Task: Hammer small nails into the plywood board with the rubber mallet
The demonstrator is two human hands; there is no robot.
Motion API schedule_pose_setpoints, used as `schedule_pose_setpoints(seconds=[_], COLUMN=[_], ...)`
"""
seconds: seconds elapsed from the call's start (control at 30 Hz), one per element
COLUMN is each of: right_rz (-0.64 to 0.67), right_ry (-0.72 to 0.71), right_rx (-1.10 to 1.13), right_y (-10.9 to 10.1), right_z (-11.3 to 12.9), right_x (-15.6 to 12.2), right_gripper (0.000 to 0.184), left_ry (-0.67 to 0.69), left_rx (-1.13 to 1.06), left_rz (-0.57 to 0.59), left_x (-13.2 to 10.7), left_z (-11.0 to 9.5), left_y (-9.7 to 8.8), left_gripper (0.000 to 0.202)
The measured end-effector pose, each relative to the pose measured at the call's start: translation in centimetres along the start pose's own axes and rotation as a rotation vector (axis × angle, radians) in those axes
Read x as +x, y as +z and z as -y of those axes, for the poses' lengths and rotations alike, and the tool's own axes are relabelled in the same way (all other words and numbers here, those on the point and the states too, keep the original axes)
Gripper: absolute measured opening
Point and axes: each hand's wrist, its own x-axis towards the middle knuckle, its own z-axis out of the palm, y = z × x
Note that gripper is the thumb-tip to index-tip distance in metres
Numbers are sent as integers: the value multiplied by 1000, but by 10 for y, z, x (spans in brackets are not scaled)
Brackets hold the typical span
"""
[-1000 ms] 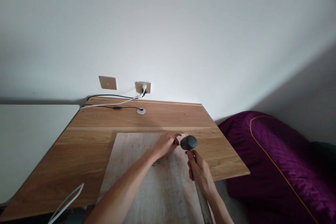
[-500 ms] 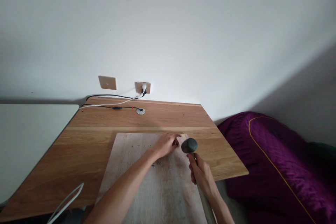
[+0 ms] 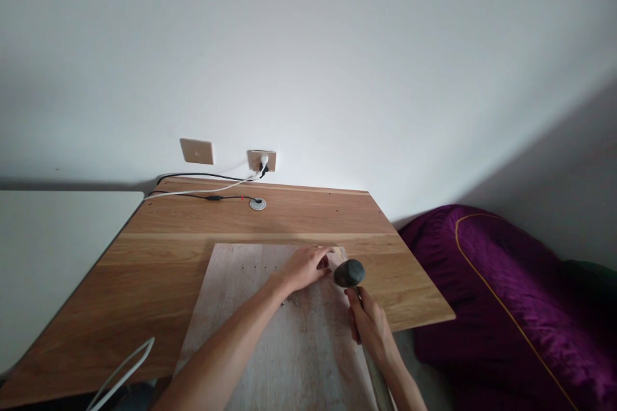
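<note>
My right hand (image 3: 370, 324) grips the handle of a rubber mallet (image 3: 349, 273), its dark head held above the right edge of a whitewashed wooden board (image 3: 299, 353). Near the board's far right corner is my left hand (image 3: 308, 268), its fingers curled in a pinch. What sits between those fingertips is too small and hidden to name. A few small metal pieces, like nails or screws (image 3: 292, 300), lie on the board just below my left wrist. A row of several small dark holes (image 3: 255, 268) runs along the board's far side.
The board rests on a wooden desk (image 3: 159, 270). Cables (image 3: 214, 198) cross the desk's back to a wall outlet (image 3: 261, 160) beside a grommet (image 3: 258, 204). A white surface (image 3: 62, 263) adjoins at left; purple fabric (image 3: 511, 295) bulges at right. A white loop (image 3: 126, 372) stands front left.
The mallet head has dropped slightly toward the board, and more of its handle shows below my right hand. My left hand stays at nearly the same spot, fingers shifted a little.
</note>
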Motion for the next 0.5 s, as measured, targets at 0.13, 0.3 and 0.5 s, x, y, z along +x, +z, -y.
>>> schedule_pose_setpoints(seconds=[0.13,0.3,0.5], right_rz=[-8,3,47], right_ry=[16,24,33], right_rx=[-31,-62,-61], right_y=[1,3,3], right_z=[-1,0,10], right_x=[0,3,11], right_gripper=[44,42,38], left_ry=[17,24,25], left_rx=[43,25,29], left_rz=[3,4,-22], left_x=[0,0,2], left_z=[0,3,14], left_y=[0,-3,-5], left_gripper=[18,12,11])
